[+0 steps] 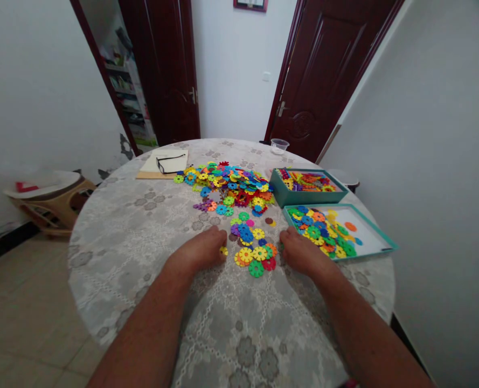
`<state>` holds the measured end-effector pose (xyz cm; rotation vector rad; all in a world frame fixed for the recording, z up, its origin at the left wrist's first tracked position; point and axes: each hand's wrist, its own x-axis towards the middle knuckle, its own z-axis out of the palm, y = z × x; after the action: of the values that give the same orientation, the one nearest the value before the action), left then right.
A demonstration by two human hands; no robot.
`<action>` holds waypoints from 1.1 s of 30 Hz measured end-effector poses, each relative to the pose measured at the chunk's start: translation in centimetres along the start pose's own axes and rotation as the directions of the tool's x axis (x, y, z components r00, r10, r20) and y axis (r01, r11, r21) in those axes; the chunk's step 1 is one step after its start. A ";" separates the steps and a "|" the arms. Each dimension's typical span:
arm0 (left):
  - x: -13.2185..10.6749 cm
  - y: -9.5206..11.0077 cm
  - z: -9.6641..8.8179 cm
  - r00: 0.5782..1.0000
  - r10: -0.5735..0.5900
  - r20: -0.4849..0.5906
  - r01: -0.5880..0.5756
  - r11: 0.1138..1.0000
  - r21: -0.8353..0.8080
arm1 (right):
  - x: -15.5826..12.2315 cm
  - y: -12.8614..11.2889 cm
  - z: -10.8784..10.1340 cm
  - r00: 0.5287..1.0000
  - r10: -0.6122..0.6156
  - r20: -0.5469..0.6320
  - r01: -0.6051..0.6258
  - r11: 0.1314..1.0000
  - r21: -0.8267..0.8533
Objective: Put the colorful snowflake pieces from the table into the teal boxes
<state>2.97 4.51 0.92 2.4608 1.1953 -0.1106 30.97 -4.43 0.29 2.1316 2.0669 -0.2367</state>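
Observation:
My left hand (207, 248) is closed just above the tablecloth, with a yellow notched disc (223, 250) showing at its fingertips. On the other side, my right hand (299, 250) is curled shut close to the lid tray; its fingers hide what they may hold. Between both hands lies a small loose group of toothed plastic discs, among them a green disc (256, 269), a blue disc (245, 233) and a yellow disc (259, 234). Farther back, a large mixed pile of discs (235, 180) spreads over the cloth.
On the right stand a teal box (277, 188) full of colourful pieces and its shallow lid (372, 237) holding more discs. Glasses (166, 164) rest on a notebook (146, 167) at the back left. A clear plastic bowl (279, 145) sits near the round table's far edge.

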 end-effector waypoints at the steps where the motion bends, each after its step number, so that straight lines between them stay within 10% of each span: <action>1: -0.1 0.0 -0.1 1.000 -0.013 0.009 0.013 1.000 0.003 | 0.0 0.1 0.0 1.000 -0.008 0.002 0.008 1.000 0.009; 7: -0.5 0.4 -1.0 1.000 -0.024 0.020 0.024 1.000 0.005 | 0.0 0.3 -0.6 0.999 -0.010 0.042 0.008 0.999 0.045; 15: 0.6 2.9 0.1 0.967 0.255 0.002 -0.246 0.932 -0.266 | -0.6 0.0 -0.4 1.000 0.025 -0.003 -0.025 0.999 -0.027; 33: 1.7 5.6 2.6 0.987 0.079 -0.137 -0.085 0.996 -0.037 | 0.4 -1.8 0.6 0.988 -0.096 -0.119 0.137 0.905 0.402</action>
<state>8.62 1.61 -0.09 2.5095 1.1355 0.1059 29.15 -4.13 -0.35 2.2793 2.3784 -0.6501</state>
